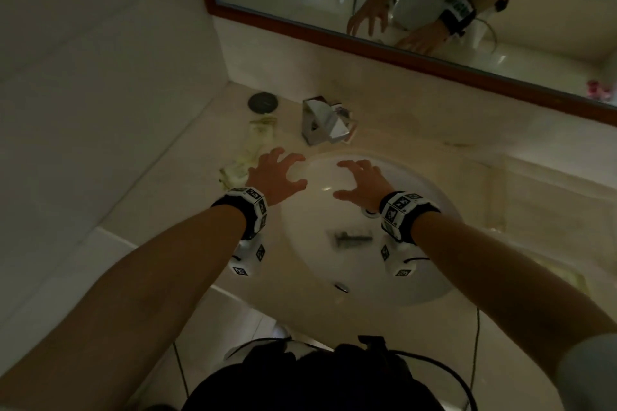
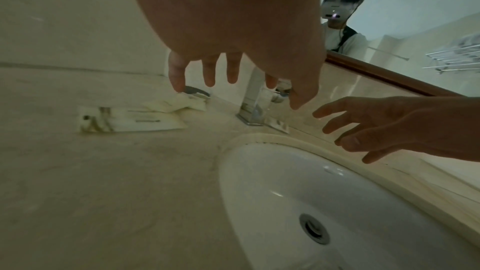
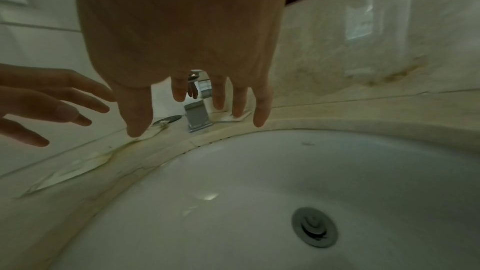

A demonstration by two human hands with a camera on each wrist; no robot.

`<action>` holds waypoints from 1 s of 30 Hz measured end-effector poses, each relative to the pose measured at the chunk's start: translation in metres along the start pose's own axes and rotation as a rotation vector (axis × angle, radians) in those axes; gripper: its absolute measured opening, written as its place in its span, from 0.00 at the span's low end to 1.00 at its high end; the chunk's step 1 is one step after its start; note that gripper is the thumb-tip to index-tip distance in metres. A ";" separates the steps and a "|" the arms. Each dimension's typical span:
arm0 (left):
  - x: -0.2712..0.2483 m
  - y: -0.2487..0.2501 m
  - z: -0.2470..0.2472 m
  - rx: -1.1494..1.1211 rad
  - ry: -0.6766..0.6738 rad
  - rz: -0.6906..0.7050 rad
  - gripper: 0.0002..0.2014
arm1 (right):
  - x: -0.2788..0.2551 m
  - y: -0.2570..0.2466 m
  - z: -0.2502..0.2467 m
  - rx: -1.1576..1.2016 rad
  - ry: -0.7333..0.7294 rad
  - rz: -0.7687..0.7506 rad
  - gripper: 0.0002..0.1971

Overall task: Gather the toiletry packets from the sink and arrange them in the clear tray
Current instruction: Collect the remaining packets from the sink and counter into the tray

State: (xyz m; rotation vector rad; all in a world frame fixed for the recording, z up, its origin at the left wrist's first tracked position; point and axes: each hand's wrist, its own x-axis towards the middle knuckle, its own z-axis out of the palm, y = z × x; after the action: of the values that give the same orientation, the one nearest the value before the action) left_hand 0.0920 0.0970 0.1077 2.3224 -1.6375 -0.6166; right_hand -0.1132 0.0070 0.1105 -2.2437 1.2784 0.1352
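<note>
Both my hands hover over the far rim of the white sink (image 1: pixel 430 280), fingers spread and lightly bent, holding nothing. My left hand (image 1: pixel 277 173) (image 2: pixel 233 93) is above the sink's left edge, close to the toiletry packets (image 1: pixel 250 150). The packets lie on the counter: one flat white packet (image 2: pixel 130 120) and several crumpled ones (image 2: pixel 176 104) behind it. My right hand (image 1: pixel 359 180) (image 3: pixel 200 122) hangs above the basin in front of the faucet (image 1: pixel 325 125). A faint clear tray (image 1: pixel 551 197) seems to sit on the counter to the right. A dark blurred shape (image 1: pixel 352 238) shows in the basin.
A chrome faucet (image 2: pixel 255 108) stands behind the sink, with a dark round disc (image 1: pixel 263 100) to its left by the wall. The drain (image 3: pixel 314 227) is in the basin bottom. A wood-framed mirror (image 1: pixel 400 53) runs above the backsplash. Cables hang at my chest.
</note>
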 end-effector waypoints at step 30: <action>0.098 -0.109 -0.010 -0.078 0.023 -0.231 0.23 | 0.116 -0.091 0.042 0.017 -0.067 -0.019 0.32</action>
State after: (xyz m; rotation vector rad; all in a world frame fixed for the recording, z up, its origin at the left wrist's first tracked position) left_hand 0.2158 0.0428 0.0504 2.4704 -1.3214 -0.6839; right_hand 0.0315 -0.0242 0.0721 -2.2172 1.2180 0.1902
